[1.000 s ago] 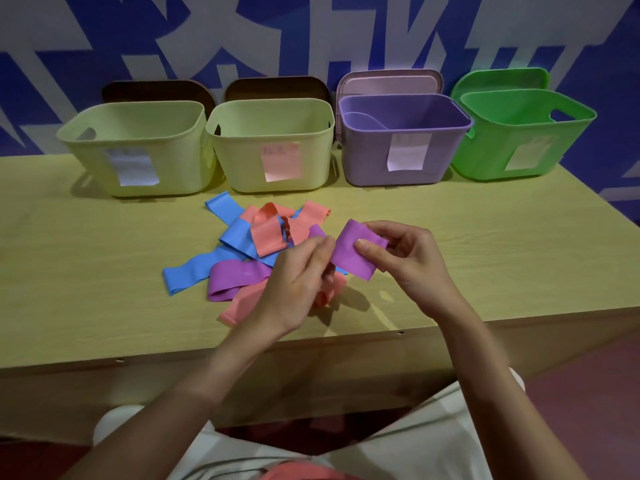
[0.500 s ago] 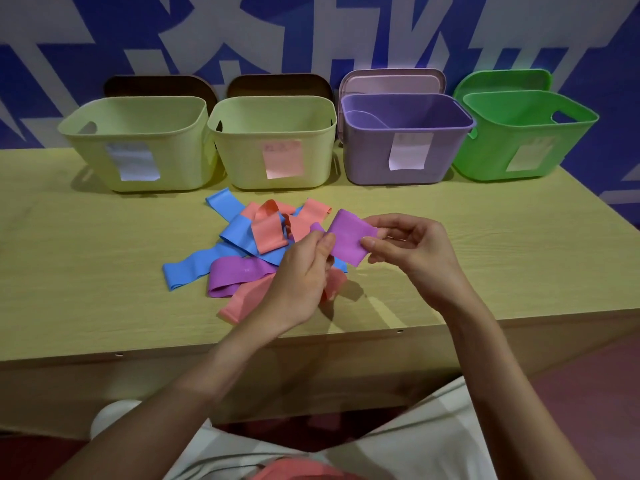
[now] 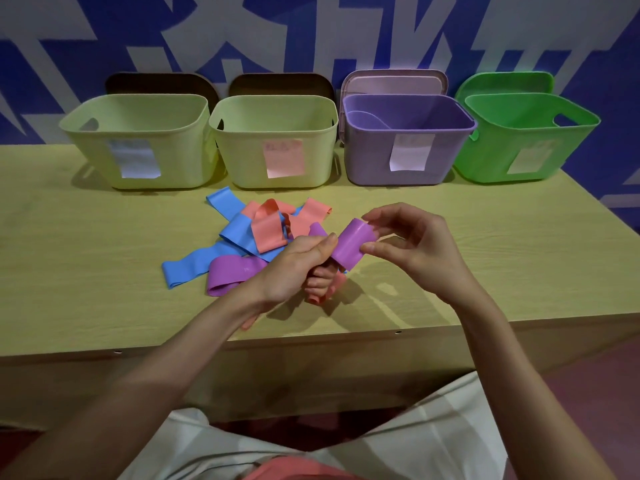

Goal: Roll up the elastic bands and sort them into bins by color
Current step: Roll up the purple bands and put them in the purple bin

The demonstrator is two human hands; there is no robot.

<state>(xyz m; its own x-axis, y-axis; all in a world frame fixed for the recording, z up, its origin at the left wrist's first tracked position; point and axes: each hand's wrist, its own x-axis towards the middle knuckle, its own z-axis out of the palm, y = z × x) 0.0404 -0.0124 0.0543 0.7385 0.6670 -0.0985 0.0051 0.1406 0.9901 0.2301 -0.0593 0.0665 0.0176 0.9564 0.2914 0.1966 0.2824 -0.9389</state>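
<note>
Head view shows my left hand (image 3: 294,268) pinching one end of a flat purple rubber elastic band (image 3: 351,245), held above the wooden table (image 3: 519,237), while my right hand (image 3: 412,244) nips its curled end between thumb and fingers. I judge it light, limp and springy, so it will likely unroll. I'd grip the coil's edges firmly, heading for the purple plastic bin (image 3: 408,147).
</note>
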